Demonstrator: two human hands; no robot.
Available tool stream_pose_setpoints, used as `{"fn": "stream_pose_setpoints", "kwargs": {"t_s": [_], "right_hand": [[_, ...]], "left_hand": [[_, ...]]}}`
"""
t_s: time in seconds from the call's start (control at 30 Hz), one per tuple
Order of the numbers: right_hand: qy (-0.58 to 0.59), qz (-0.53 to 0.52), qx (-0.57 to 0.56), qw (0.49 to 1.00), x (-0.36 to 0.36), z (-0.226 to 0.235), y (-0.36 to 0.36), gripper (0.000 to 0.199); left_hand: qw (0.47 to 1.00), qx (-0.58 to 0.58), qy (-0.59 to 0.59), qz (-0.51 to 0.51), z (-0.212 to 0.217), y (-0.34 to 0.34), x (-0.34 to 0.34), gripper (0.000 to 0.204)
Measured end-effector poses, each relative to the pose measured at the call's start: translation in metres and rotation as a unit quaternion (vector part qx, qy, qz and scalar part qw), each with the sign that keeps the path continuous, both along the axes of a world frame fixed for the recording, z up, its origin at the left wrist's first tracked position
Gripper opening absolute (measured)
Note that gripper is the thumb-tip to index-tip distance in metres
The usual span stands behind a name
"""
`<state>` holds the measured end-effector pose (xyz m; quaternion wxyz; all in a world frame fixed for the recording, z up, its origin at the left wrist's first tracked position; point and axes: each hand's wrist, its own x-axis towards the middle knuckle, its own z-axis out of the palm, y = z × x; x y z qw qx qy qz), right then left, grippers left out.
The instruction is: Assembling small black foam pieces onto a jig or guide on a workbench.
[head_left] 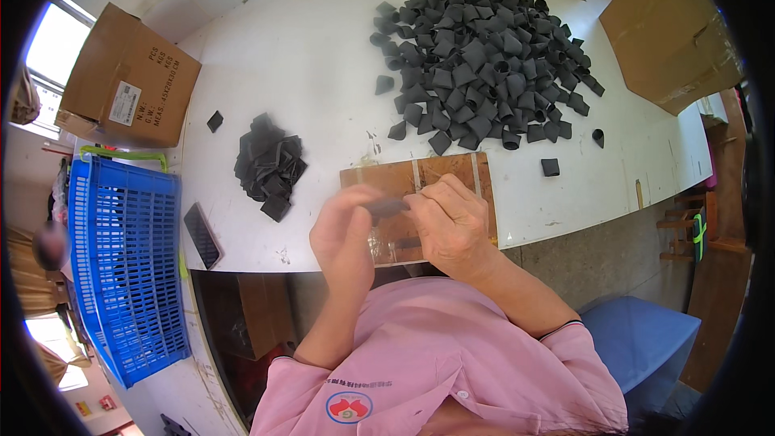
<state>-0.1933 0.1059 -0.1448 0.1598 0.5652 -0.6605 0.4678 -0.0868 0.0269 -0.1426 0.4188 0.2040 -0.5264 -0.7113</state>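
Between my two hands, above a brown board (395, 176) on the white table, is a small dark grey fabric-like sleeve (386, 207), blurred by motion. My right hand (448, 218) pinches its right end with the fingers curled. Around its left end is my left hand (345, 230), thumb raised and fingers smeared. A big heap of dark grey short tube-like sleeves (476, 56) lies beyond the board, several with round open ends. To the left sits a smaller pile of flat dark pieces (270, 161).
Cardboard boxes stand at the far left (129, 81) and far right (674, 32). A blue plastic crate (129, 266) is at the left, beside a phone-like dark slab (202, 236). One loose sleeve (550, 167) lies right of the board. A blue stool (638, 343) is at lower right.
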Motion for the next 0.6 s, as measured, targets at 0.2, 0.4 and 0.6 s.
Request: {"fn": "stream_pose_setpoints", "kwargs": {"t_s": [0.2,0.4,0.6], "right_hand": [[0.019,0.014,0.074,0.997,-0.008,0.013,0.003,0.011],[-0.487,0.075,0.057,0.868,-0.053,0.029,-0.003,0.016],[-0.582,0.082,0.15,0.795,-0.013,-0.023,0.022,0.02]], "left_hand": [[0.961,-0.203,-0.167,-0.081,-0.012,-0.019,0.003,0.014],[0.888,-0.246,-0.386,0.047,-0.074,-0.04,0.012,0.026],[0.737,-0.369,-0.563,0.061,-0.105,-0.026,0.008,0.043]]}}
